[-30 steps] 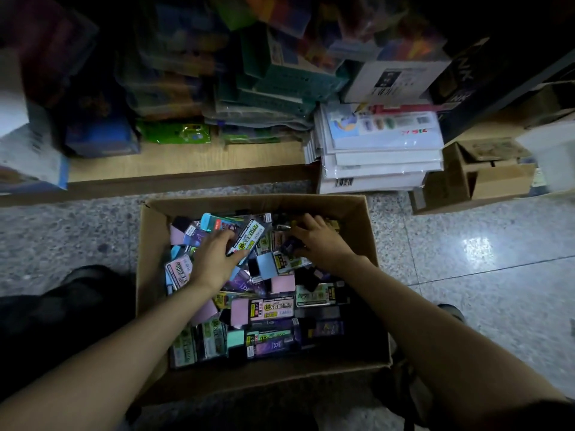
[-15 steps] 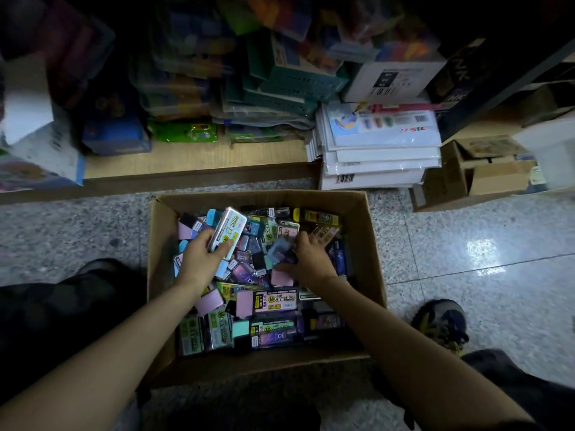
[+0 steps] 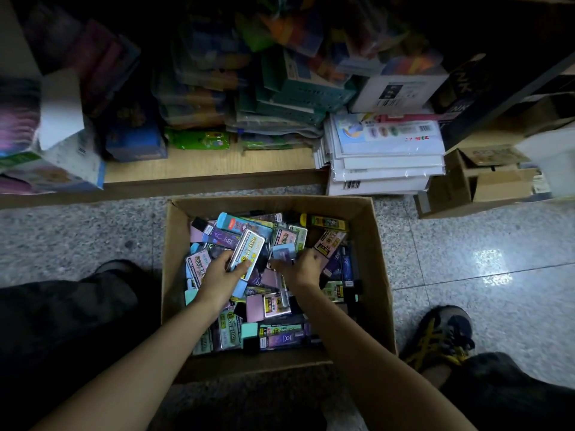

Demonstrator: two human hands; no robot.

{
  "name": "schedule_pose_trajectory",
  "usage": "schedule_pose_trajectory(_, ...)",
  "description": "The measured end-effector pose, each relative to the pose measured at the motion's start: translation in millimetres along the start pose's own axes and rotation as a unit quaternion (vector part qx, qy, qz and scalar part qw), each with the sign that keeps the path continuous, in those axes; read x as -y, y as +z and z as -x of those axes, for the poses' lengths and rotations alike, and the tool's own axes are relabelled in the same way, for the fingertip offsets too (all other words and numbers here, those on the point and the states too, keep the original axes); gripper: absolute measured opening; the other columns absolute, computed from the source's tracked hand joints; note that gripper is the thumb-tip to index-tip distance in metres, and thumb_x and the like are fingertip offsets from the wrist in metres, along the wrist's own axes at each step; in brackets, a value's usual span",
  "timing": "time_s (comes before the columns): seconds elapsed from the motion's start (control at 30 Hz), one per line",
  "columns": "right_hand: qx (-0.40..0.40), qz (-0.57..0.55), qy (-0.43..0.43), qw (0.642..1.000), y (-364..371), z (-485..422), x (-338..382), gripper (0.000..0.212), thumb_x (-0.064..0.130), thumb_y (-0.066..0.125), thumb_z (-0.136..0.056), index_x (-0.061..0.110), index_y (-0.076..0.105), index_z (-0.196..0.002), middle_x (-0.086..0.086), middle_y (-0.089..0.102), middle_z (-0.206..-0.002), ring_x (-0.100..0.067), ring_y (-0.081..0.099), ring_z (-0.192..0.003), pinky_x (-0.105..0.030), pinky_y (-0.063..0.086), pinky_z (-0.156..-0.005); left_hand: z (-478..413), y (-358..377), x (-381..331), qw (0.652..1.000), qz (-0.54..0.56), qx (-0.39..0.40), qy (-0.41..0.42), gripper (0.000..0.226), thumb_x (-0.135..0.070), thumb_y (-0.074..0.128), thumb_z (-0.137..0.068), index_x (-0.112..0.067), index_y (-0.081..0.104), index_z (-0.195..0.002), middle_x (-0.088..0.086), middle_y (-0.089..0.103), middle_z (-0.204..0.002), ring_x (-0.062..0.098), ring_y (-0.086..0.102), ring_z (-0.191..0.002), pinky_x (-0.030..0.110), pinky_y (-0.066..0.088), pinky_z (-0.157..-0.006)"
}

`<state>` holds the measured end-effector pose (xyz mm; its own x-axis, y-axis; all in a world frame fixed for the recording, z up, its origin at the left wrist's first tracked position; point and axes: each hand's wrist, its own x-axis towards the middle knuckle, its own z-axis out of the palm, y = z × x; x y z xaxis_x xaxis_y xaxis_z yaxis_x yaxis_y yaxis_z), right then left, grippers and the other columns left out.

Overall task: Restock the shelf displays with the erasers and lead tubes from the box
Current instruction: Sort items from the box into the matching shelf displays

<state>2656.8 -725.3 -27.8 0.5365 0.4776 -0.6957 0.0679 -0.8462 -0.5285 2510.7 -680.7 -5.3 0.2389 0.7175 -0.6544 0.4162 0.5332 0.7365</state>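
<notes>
An open cardboard box [image 3: 378,275] sits on the floor between my knees, filled with several flat packs of erasers and lead tubes [image 3: 273,306] in pink, purple, blue and green. My left hand [image 3: 222,276] is inside the box, shut on a small stack of packs [image 3: 247,253] with a silver-and-yellow label on top. My right hand [image 3: 300,269] is beside it in the middle of the box, pinching a small bluish pack [image 3: 283,253] between thumb and fingers. The packs under both hands are hidden.
A low wooden shelf [image 3: 211,172] runs along the far side, stacked with stationery. A pile of white packets [image 3: 385,163] stands at its right end, beside a small open carton [image 3: 479,185]. Speckled stone floor surrounds the box; my shoe [image 3: 438,334] is at right.
My left hand has gathered packs and raised them slightly. My right hand has drawn back from the far side to the box's middle and picked up a small pack. The view has tilted.
</notes>
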Motion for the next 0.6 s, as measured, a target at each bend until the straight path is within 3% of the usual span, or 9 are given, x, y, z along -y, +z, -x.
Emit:
schedule_pose_trajectory(0.1,0.030,-0.145,0.038,0.988,2,1,1,0.050,0.009,0.076,-0.076,0.004,0.043,-0.113,-0.013,0.058,-0.117,-0.027,0.058,-0.107,-0.040,0.049,-0.094,-2,0,2,1.000,0.009,-0.007,-0.001,0.019,-0.015,0.058,-0.092,-0.016,0.057,-0.111,0.005,0.063,-0.110,0.018,0.060,-0.095,0.033,0.046,-0.088)
schedule_pose_trajectory(0.17,0.043,-0.165,0.060,0.984,2,0,0,0.049,0.009,0.075,-0.077,-0.001,0.047,-0.116,-0.015,0.060,-0.116,-0.028,0.060,-0.106,-0.040,0.049,-0.094,-2,-1,5,1.000,0.012,-0.012,-0.004,0.016,-0.016,0.057,-0.092,-0.019,0.057,-0.108,0.006,0.064,-0.111,0.017,0.060,-0.092,0.033,0.047,-0.086)
schedule_pose_trajectory(0.23,0.060,-0.178,0.062,0.980,-1,-2,-2,0.045,0.008,0.075,-0.077,-0.004,0.055,-0.116,-0.015,0.064,-0.110,-0.026,0.062,-0.100,-0.035,0.052,-0.086,-3,-2,7,1.000,0.020,-0.013,-0.020,0.017,-0.018,0.057,-0.093,-0.019,0.056,-0.110,0.008,0.064,-0.114,0.024,0.061,-0.099,0.041,0.048,-0.092)
schedule_pose_trajectory(0.33,0.086,-0.226,0.061,0.968,-9,-3,-7,0.043,0.004,0.074,-0.077,-0.005,0.057,-0.115,-0.014,0.065,-0.108,-0.021,0.062,-0.092,-0.027,0.049,-0.078,-3,-1,8,0.999,0.011,-0.016,-0.045,0.034,-0.021,0.056,-0.093,-0.012,0.052,-0.126,0.009,0.060,-0.124,0.030,0.057,-0.112,0.049,0.043,-0.100)
schedule_pose_trajectory(0.4,0.082,-0.223,0.049,0.970,-14,-3,-11,0.037,0.006,0.074,-0.077,-0.001,0.059,-0.110,-0.010,0.065,-0.104,-0.019,0.062,-0.091,-0.025,0.049,-0.076,-4,0,8,0.999,0.011,-0.018,-0.050,0.036,-0.021,0.055,-0.094,-0.011,0.050,-0.128,0.008,0.058,-0.127,0.027,0.056,-0.112,0.045,0.044,-0.099)
schedule_pose_trajectory(0.5,0.076,-0.228,0.040,0.970,-22,1,-13,0.023,0.012,0.070,-0.083,0.006,0.060,-0.102,-0.003,0.065,-0.091,-0.012,0.062,-0.078,-0.021,0.049,-0.063,-3,3,3,0.999,0.014,-0.011,-0.038,0.026,-0.023,0.053,-0.095,-0.014,0.053,-0.120,0.006,0.057,-0.129,0.017,0.057,-0.105,0.031,0.045,-0.089)
schedule_pose_trajectory(0.6,0.094,-0.249,0.017,0.964,-35,10,-9,0.028,0.013,0.067,-0.085,0.000,0.060,-0.108,-0.004,0.067,-0.087,-0.011,0.065,-0.071,-0.023,0.051,-0.057,-1,7,-9,0.998,0.032,0.006,-0.046,0.050,-0.030,0.051,-0.096,-0.014,0.037,-0.141,0.003,0.037,-0.148,0.023,0.038,-0.133,0.033,0.030,-0.104)
